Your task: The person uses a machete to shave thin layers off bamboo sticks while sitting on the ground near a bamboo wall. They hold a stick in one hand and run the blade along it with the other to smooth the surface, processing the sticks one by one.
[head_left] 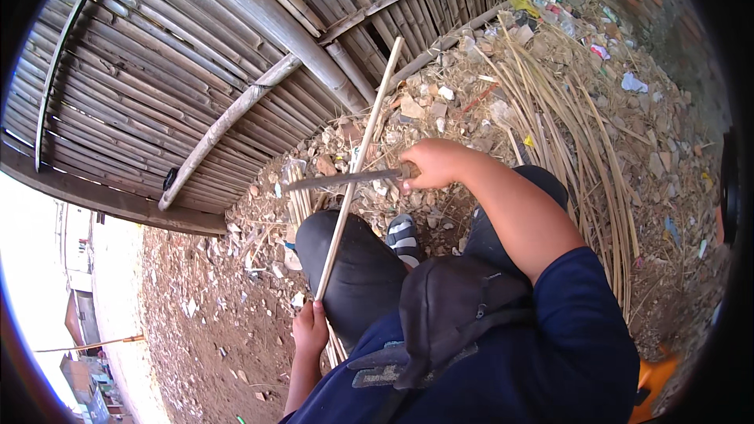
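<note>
My left hand (pixel 310 327) is closed around the lower end of a long pale bamboo strip (pixel 345 216). That strip slants up and away across my left thigh, its far end near the bamboo wall. In my right hand (pixel 432 163) is the short handle of a knife (pixel 338 181) with a long dark blade. The blade points left and crosses the strip around its middle; whether it cuts in or only touches, I cannot tell. More bamboo strips (pixel 299 202) lie beside my left leg, partly hidden by it.
A wall of split bamboo (pixel 181 55) with thick poles rises ahead and left. Many long thin bamboo strips (pixel 577 149) lie curving along the right. Rubble and litter (pixel 440 102) cover the ground around my sandalled foot (pixel 403 239). Something orange (pixel 653 385) shows at lower right.
</note>
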`<state>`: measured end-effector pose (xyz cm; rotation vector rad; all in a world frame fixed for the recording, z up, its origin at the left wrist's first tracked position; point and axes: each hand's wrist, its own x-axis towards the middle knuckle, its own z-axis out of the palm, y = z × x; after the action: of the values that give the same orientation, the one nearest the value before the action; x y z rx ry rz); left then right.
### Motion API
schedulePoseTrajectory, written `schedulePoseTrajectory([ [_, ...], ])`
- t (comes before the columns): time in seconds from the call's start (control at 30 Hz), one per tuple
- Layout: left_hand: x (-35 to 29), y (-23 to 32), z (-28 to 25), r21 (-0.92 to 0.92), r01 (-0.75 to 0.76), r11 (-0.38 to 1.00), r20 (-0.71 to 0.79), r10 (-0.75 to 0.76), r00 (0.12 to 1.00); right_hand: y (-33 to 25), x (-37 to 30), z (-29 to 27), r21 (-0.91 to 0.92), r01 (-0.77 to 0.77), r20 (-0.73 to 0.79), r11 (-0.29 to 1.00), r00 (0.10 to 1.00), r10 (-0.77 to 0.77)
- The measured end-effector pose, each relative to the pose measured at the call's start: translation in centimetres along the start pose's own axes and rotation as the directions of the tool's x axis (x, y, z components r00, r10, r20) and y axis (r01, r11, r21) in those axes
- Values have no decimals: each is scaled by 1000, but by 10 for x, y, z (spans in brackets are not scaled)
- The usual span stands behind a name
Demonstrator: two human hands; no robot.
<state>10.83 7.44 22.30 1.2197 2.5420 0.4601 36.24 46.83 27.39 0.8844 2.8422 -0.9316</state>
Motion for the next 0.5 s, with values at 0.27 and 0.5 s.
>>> schedulePoseTrajectory([
  [0.27,-10,21,-4,134,-72,988,-130,90,988,-24,-9,2,-68,-68,-96,995,993,62],
  [0.5,-8,8,19,293,-99,951,-263,180,948,-4,12,1,81,-128,-22,988,991,130],
])
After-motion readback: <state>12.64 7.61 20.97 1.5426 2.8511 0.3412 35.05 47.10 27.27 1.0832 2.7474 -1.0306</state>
